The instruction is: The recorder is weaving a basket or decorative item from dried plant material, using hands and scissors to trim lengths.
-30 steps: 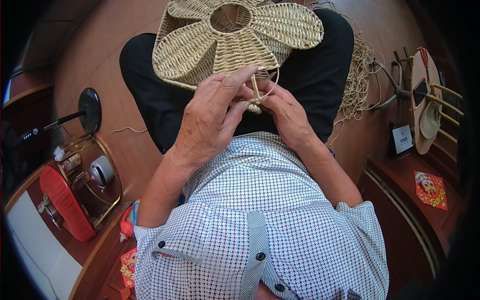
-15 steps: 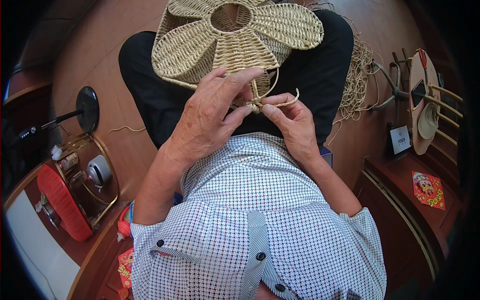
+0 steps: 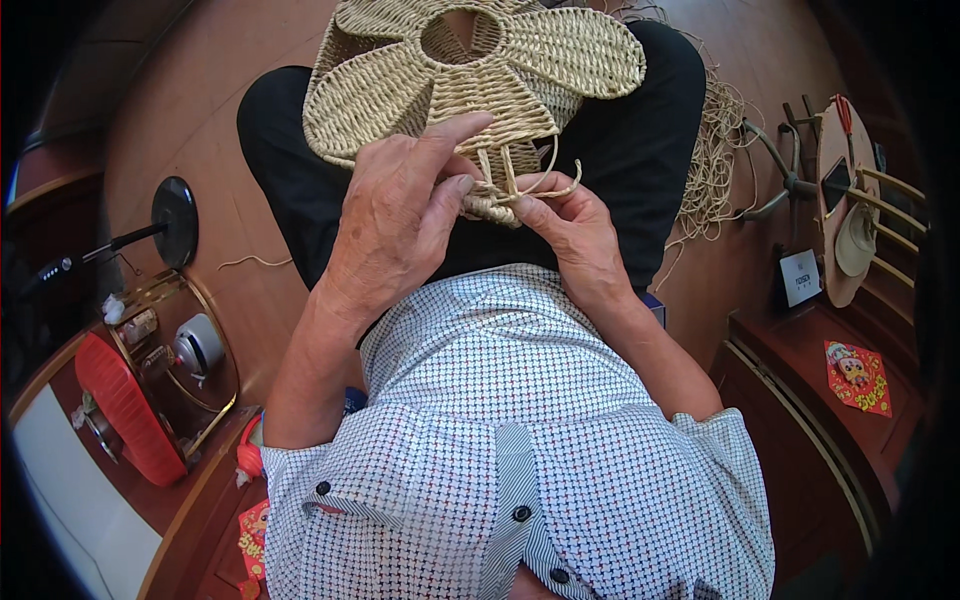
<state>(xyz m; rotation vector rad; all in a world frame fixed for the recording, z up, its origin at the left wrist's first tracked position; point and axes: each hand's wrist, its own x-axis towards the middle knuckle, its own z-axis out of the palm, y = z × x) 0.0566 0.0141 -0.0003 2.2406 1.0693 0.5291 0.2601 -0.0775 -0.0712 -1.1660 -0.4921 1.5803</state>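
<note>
A straw-coloured woven basket point(image 3: 485, 95) rests across my lap. Its top has wide petal-shaped panels around a round opening. Two upright strands run from the nearest panel to a thick braided edge point(image 3: 490, 207). My left hand point(image 3: 395, 215) grips the left part of that edge between thumb and curled fingers, its index finger stretched above. At the right end of the edge, my right hand point(image 3: 580, 240) pinches a cord point(image 3: 560, 185) beside the strands. The cord's loose end curls up past the right fingers. Some fingertips are hidden behind the weave.
A heap of loose cord point(image 3: 715, 150) lies on the floor right of my knee. Farther right are a metal-legged stand point(image 3: 785, 185) and a round board point(image 3: 840, 200) with a phone on it. A gold-framed rack point(image 3: 195, 340) and a red-covered round object point(image 3: 130, 405) stand at left.
My left hand has shifted left, uncovering the strands and more of the braided edge. My right hand has moved slightly left, and the cord's free end has swung left.
</note>
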